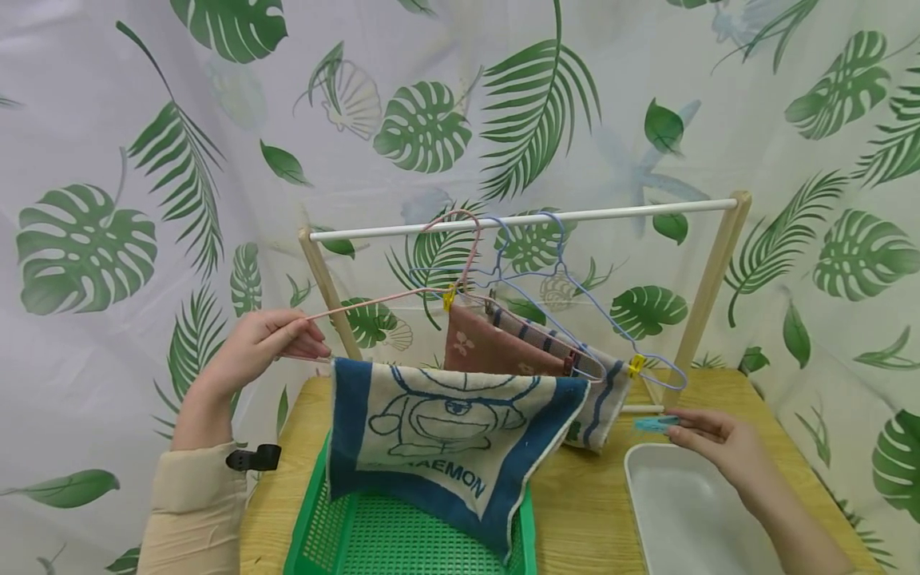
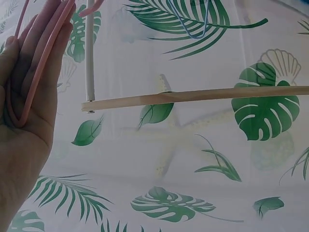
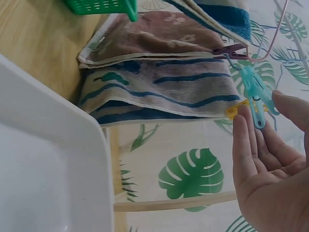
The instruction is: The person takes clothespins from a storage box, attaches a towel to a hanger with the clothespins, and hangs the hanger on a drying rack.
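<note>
My left hand (image 1: 269,339) grips the left end of a pink clothes hanger (image 1: 388,298); in the left wrist view the hanger's rounded end (image 2: 21,113) lies across the palm. The hanger's hook loops at the white rail. From its lower bar hangs a blue-and-cream towel (image 1: 446,439) with a cartoon figure and lettering, above the green basket (image 1: 305,523). At the right, my right hand (image 1: 726,451) pinches a light-blue clothespin (image 3: 253,89) between thumb and fingers. It is apart from the towel, above the rear of a white tray (image 1: 636,487).
Blue hangers (image 1: 600,307) hang on the white rail (image 1: 611,214) of a wooden-legged rack. Behind the front towel are a brown towel (image 1: 474,343) and a striped towel (image 3: 169,89), held with clothespins, one a yellow clothespin (image 1: 636,365). A wooden table (image 1: 575,511) lies beneath.
</note>
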The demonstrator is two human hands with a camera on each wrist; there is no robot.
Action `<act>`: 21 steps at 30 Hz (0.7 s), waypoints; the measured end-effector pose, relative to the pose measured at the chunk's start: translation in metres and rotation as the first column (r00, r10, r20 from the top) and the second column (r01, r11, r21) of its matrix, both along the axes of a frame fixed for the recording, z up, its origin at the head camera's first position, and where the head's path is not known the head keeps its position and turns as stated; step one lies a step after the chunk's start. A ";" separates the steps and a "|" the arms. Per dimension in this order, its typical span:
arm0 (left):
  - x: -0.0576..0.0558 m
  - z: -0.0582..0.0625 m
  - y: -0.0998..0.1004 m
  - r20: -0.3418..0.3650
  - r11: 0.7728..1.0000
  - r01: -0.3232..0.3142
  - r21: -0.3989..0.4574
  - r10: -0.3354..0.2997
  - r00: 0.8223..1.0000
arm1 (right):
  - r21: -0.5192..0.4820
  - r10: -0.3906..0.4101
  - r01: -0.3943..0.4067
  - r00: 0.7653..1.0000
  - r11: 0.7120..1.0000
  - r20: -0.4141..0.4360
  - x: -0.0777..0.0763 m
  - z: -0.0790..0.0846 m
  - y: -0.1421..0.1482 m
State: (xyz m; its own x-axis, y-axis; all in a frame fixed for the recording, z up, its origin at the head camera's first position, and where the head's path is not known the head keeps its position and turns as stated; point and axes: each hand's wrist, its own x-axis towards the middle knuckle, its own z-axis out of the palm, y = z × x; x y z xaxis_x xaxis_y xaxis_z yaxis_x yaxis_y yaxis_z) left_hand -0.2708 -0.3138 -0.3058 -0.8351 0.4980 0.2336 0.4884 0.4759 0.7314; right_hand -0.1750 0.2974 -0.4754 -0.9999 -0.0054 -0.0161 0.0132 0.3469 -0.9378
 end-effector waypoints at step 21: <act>-0.010 0.027 0.008 -0.157 0.990 0.031 0.141 -0.009 0.988 | -0.075 0.064 -0.082 0.973 0.994 -0.222 -0.019 0.066 0.003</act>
